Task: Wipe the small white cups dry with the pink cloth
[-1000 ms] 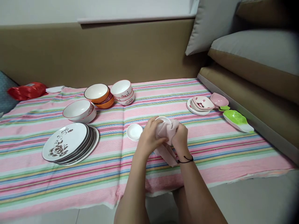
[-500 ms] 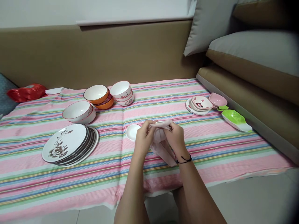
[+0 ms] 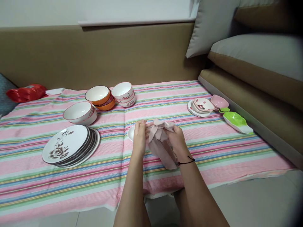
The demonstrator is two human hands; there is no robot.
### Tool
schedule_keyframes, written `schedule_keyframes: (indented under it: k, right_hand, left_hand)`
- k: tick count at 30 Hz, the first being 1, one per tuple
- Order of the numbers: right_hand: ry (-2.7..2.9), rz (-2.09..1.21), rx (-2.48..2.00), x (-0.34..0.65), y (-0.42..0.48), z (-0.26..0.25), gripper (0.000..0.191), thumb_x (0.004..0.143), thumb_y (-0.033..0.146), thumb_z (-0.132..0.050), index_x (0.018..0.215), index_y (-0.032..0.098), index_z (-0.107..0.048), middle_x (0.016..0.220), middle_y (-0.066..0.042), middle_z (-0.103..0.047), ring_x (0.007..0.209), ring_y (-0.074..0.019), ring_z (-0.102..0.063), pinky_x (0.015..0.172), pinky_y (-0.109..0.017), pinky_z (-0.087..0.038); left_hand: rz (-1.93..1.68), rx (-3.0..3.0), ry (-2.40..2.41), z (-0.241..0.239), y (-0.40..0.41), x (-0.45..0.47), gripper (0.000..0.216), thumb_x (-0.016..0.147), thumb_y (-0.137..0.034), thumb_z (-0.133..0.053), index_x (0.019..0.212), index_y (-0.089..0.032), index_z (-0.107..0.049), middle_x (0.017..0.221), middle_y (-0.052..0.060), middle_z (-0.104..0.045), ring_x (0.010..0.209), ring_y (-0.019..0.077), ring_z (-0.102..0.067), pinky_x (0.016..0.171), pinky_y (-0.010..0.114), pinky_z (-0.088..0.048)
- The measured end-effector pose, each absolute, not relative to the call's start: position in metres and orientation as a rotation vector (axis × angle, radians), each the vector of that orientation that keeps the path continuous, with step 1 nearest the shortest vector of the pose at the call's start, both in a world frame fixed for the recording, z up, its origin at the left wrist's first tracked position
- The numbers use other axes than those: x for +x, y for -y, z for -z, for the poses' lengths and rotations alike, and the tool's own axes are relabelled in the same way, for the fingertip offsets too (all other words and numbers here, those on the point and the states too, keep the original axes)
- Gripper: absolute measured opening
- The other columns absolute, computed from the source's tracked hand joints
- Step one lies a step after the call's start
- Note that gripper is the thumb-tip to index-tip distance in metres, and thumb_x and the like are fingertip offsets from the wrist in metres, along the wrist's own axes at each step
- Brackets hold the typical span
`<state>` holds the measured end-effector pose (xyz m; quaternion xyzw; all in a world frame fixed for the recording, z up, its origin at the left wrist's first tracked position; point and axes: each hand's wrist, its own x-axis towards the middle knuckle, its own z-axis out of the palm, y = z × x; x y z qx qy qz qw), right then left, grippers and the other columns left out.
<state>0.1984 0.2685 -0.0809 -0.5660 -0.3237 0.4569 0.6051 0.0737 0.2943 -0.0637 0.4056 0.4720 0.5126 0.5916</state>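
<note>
A pale pinkish-grey cloth [image 3: 159, 143] is bunched between my two hands, with a long fold hanging toward me. My right hand [image 3: 177, 138] grips its right side, fingers partly hidden in the folds; a thin black cord circles that wrist. On the left, my left hand [image 3: 140, 137] has its fingers stretched out, the tips reaching the cloth's left edge. Whatever the cloth may cover is hidden from view. Just behind my left hand, a small white dish [image 3: 130, 133] rests on the striped cloth, partly covered by the hand.
Left stand a stack of flower-patterned plates [image 3: 63, 146], white bowls [image 3: 79, 113], orange-sided bowls [image 3: 97, 95] and red-rimmed bowls [image 3: 122, 91]. Right are pink-and-white dishes [image 3: 203, 104], a pink dish [image 3: 220, 101] and a green leaf-shaped dish [image 3: 237, 121]. Cushions [image 3: 255, 53] border the right side.
My left hand has loosened from the cloth, its fingers straightening. The cloth now bunches up toward my right hand, and the white rim that showed at its top is covered.
</note>
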Motion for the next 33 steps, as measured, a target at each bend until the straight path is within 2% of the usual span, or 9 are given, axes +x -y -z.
schedule_keyframes:
  k: [3,5,7,11,17,23,27,30,33]
  right_hand:
    - [0.636,-1.236,-1.151,0.198,-0.269,0.079,0.04,0.055,0.023,-0.073,0.093,0.015,-0.065,0.09,-0.005,-0.068,0.079,-0.018,-0.062,0.069,-0.027,-0.049]
    - [0.612,-1.275,-1.142,0.197,-0.269,0.08,0.044,0.051,0.02,-0.075,0.094,0.014,-0.065,0.091,-0.006,-0.068,0.079,-0.0193,-0.063,0.068,-0.028,-0.05]
    - [0.647,-1.205,-1.2,0.196,-0.27,0.082,0.038,0.052,0.021,-0.073,0.089,0.013,-0.065,0.088,-0.006,-0.068,0.078,-0.0198,-0.062,0.066,-0.028,-0.049]
    - [0.848,-0.955,-1.378,0.197,-0.273,0.087,0.02,0.061,0.026,-0.066,0.076,0.012,-0.066,0.074,-0.003,-0.065,0.071,-0.0169,-0.056,0.061,-0.025,-0.044]
    - [0.938,-1.062,-1.331,0.202,-0.271,0.082,0.02,0.063,0.024,-0.061,0.08,0.014,-0.066,0.079,-0.002,-0.065,0.076,-0.0173,-0.056,0.063,-0.025,-0.044]
    - [0.901,-1.336,-1.235,0.208,-0.265,0.069,0.027,0.065,0.034,-0.069,0.084,0.015,-0.067,0.08,-0.003,-0.066,0.073,-0.0163,-0.057,0.061,-0.023,-0.044]
    - [0.903,-1.467,-1.189,0.214,-0.264,0.069,0.027,0.068,0.038,-0.067,0.082,0.015,-0.067,0.082,-0.003,-0.066,0.072,-0.0156,-0.058,0.061,-0.023,-0.044]
    - [0.778,-1.42,-1.265,0.217,-0.266,0.073,0.03,0.068,0.044,-0.065,0.079,0.016,-0.065,0.073,-0.001,-0.064,0.064,-0.0147,-0.056,0.054,-0.023,-0.041]
    - [0.617,-1.258,-1.337,0.219,-0.27,0.079,0.032,0.068,0.046,-0.061,0.081,0.017,-0.065,0.07,0.0,-0.062,0.062,-0.0157,-0.056,0.052,-0.024,-0.042]
  left_hand:
    - [-1.137,1.115,-0.982,0.06,-0.289,0.075,0.048,0.072,-0.042,-0.068,0.11,-0.022,-0.045,0.106,0.007,-0.064,0.093,0.018,-0.062,0.074,0.027,-0.048]
    - [-1.084,1.32,-0.967,0.059,-0.287,0.076,0.057,0.065,-0.032,-0.075,0.113,-0.022,-0.048,0.11,0.006,-0.063,0.099,0.019,-0.06,0.081,0.028,-0.047]
    - [-1.055,1.469,-0.993,0.061,-0.287,0.076,0.046,0.065,-0.028,-0.074,0.106,-0.02,-0.054,0.104,0.004,-0.064,0.097,0.0191,-0.059,0.082,0.028,-0.045]
    - [-1.146,1.519,-1.083,0.066,-0.291,0.074,0.009,0.071,-0.018,-0.056,0.079,-0.017,-0.06,0.077,0.0,-0.063,0.077,0.0159,-0.056,0.07,0.025,-0.043]
    - [-1.316,1.346,-1.218,0.065,-0.294,0.071,0.012,0.072,-0.021,-0.05,0.06,-0.017,-0.051,0.057,-0.004,-0.047,0.057,0.0102,-0.043,0.053,0.02,-0.035]
    - [-1.217,1.101,-1.278,0.072,-0.3,0.07,0.024,0.074,-0.039,-0.053,0.065,-0.017,-0.053,0.052,-0.004,-0.047,0.047,0.0093,-0.041,0.046,0.021,-0.032]
    - [-1.018,1.196,-1.429,0.082,-0.303,0.064,0.018,0.069,-0.034,-0.06,0.075,-0.018,-0.059,0.048,-0.005,-0.049,0.043,0.0114,-0.043,0.044,0.022,-0.03]
    - [-0.939,1.417,-1.502,0.083,-0.3,0.064,0.012,0.066,-0.024,-0.065,0.076,-0.018,-0.061,0.054,-0.002,-0.056,0.052,0.0147,-0.051,0.05,0.024,-0.033]
    - [-1.023,1.641,-1.576,0.079,-0.295,0.07,0.011,0.081,-0.026,-0.052,0.085,-0.019,-0.059,0.077,0.004,-0.064,0.067,0.0173,-0.057,0.062,0.028,-0.039]
